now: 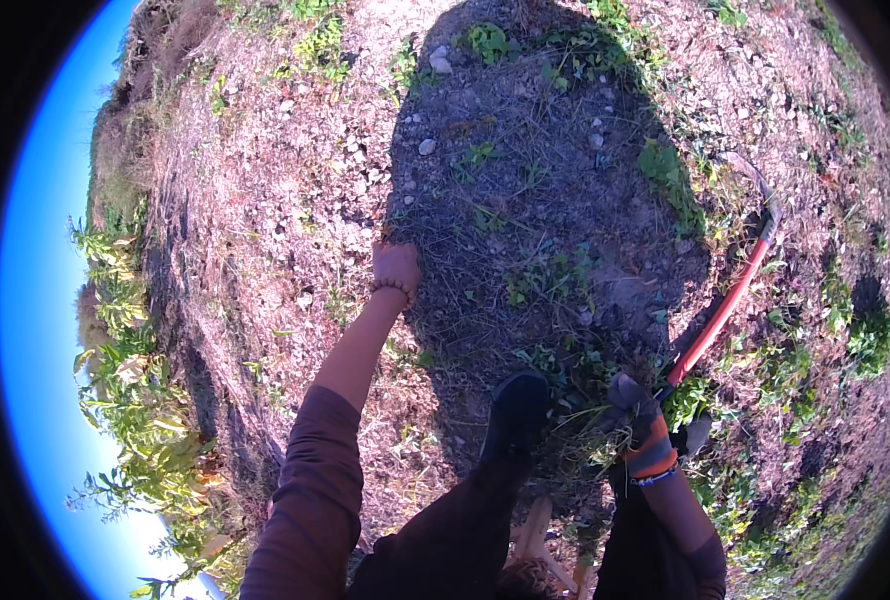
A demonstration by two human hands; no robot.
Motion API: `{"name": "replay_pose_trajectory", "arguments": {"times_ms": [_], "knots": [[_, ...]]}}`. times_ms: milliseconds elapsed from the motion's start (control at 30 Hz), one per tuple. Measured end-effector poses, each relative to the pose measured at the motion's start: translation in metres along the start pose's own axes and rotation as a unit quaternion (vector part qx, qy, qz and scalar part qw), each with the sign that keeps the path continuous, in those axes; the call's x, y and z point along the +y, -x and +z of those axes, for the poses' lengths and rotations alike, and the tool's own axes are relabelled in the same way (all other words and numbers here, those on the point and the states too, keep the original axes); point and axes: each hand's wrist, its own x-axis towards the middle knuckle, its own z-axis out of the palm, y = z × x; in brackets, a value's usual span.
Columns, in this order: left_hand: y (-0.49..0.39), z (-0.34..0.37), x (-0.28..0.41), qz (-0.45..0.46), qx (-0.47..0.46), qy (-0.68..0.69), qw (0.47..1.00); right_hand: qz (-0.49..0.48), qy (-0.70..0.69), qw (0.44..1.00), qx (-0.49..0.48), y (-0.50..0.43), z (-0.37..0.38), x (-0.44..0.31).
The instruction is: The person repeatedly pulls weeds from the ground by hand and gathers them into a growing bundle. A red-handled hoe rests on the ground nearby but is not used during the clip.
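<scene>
My left hand [397, 266] is bare, with a beaded bracelet at the wrist. It reaches forward, knuckles up, at the edge of my shadow over dry grass; its fingers are hidden beneath it. A grey and orange work glove covers my right hand [640, 424], which is low beside my shoe. Its fingers are curled around green weeds [602, 439]. Beside this glove lies a sickle [722, 311] with a red handle and a curved metal blade pointing away from me. The handle's dark end meets the glove, and I cannot tell whether they touch.
My dark shoe [516, 412] stands on the soil between my hands. Wooden pieces [536, 532] show between my legs. Stones [427, 147] and low green plants [666, 172] dot the dry ground. Leafy tall plants [137, 405] rise at the left.
</scene>
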Motion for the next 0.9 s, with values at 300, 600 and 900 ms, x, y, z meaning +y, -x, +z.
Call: {"name": "replay_pose_trajectory", "arguments": {"times_ms": [300, 600, 900], "knots": [[0.061, 0.006, 0.025, -0.051, 0.082, 0.317, 0.944, -0.023, -0.002, 0.998, -0.055, -0.015, -0.023, 0.008], [0.175, -0.103, 0.163, 0.168, -0.01, 0.567, 0.807, -0.019, 0.14, 0.988, -0.054, -0.022, -0.023, 0.022], [0.195, -0.11, 0.216, 0.287, 0.077, 0.469, 0.832, -0.06, 0.066, 0.996, -0.023, -0.015, -0.017, 0.02]]}}
